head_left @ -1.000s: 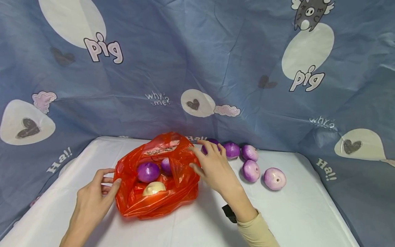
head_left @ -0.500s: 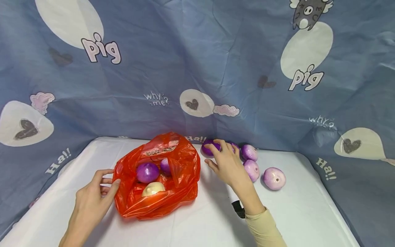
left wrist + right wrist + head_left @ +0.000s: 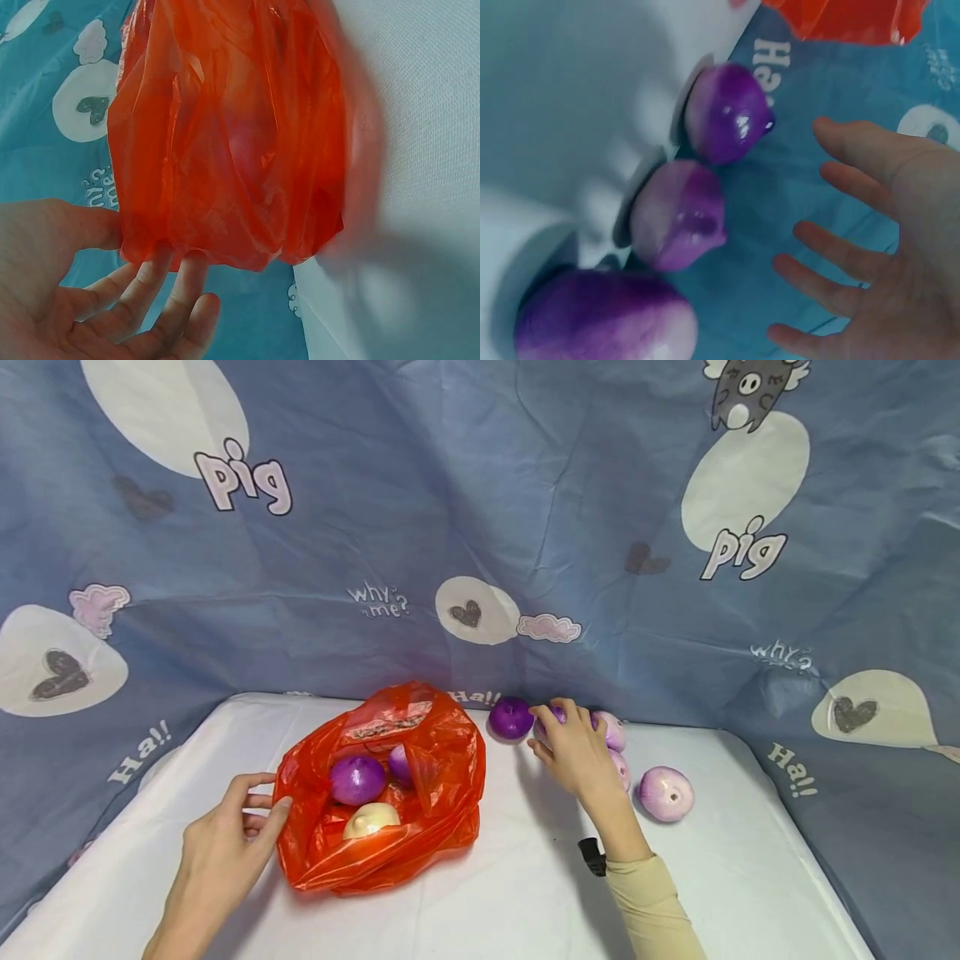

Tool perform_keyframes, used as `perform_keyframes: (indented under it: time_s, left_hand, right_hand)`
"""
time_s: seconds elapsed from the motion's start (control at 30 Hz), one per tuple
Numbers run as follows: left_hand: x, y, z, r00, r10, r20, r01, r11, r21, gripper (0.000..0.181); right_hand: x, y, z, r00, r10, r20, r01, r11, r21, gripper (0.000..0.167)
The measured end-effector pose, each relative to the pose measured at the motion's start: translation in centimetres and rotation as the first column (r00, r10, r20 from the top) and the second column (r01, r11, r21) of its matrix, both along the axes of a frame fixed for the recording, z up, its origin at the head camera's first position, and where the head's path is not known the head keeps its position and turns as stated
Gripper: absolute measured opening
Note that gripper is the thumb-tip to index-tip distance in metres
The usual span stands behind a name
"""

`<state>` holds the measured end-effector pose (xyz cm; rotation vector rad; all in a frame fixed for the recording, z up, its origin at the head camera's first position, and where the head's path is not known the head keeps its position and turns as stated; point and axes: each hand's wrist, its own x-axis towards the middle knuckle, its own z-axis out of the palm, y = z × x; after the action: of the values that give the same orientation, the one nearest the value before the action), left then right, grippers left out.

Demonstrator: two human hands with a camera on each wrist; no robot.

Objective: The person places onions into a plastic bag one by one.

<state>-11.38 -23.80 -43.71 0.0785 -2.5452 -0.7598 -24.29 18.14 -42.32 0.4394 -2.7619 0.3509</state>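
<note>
Hovering nr 5 loose onions [image 3: 667,794], R fingers [image 3: 859,144] spread, L fingers [image 3: 146,282] pinching 1 bag [image 3: 456,768]

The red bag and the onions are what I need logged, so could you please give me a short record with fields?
container: red bag, mouth open, on a white table
in bag: two purple onions, one pale onion visible
outside bag: five onions visible, to its right
left hand: touching the bag's left edge
right hand: near the onions outside, holding nothing
</note>
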Motion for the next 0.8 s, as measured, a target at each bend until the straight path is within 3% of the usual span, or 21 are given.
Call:
perform_keyframes:
  time_s: [0.33, 0.8]
  left_hand:
    - [0.0, -0.1, -0.1, 1.000, -0.003, 0.015, 0.003, 1.000, -0.004, 0.033]
    - [0.1, -0.4, -0.2, 0.999, 0.002, 0.044, -0.003, 1.000, 0.002, 0.034]
  right_hand:
    - [-0.6, 2.8, -0.2, 0.994, -0.079, 0.073, 0.079, 0.997, -0.002, 0.044]
    - [-1.8, 6.4, -0.3, 0.967, -0.187, 0.172, 0.182, 0.982, 0.041, 0.052]
